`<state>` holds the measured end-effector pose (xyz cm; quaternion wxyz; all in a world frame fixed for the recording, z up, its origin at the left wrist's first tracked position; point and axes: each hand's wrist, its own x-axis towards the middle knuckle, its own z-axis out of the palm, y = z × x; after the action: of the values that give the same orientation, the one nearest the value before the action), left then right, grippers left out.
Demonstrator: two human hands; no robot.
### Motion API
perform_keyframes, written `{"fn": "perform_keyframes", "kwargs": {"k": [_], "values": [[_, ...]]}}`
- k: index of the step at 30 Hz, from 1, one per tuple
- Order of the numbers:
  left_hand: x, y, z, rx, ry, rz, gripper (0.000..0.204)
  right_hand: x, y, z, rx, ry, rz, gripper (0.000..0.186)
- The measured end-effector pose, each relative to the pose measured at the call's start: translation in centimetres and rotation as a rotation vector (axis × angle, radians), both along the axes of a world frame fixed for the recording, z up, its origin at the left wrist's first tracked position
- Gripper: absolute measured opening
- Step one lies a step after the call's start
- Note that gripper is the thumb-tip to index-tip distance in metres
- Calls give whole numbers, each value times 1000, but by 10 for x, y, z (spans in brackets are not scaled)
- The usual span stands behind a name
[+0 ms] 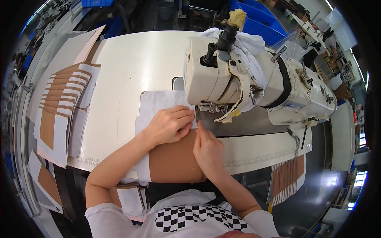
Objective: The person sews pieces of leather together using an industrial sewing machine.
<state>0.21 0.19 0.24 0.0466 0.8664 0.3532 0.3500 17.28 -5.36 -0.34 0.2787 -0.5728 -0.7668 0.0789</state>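
A flat panel (174, 162), brown in front with white sheeting along its left and far side, lies on the sewing table under the head of an off-white sewing machine (200, 73). My left hand (170, 125) rests on the white part, its fingers bent and pressed together on the sheet close to the needle area. Along the panel's right edge, my right hand (209, 150) pinches the material between thumb and fingers, its fingertips just in front of the presser foot. The needle itself is too small and shaded to make out.
A fanned stack of brown and white panels (57, 107) lies on the table's left. More striped pieces (289, 178) hang below the table's right front edge. White cloth (252, 43) drapes over the machine. Blue bins (258, 20) stand behind it.
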Motion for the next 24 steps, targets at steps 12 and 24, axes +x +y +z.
{"fn": "perform_keyframes", "kwargs": {"k": [12, 24], "values": [[-3, 1, -2, -5, 5, -21, 19, 1, -3, 2, 20, 19, 11, 30], [-1, 2, 0, -2, -4, -33, 17, -2, -5, 7, -44, 36, 0, 29]]}}
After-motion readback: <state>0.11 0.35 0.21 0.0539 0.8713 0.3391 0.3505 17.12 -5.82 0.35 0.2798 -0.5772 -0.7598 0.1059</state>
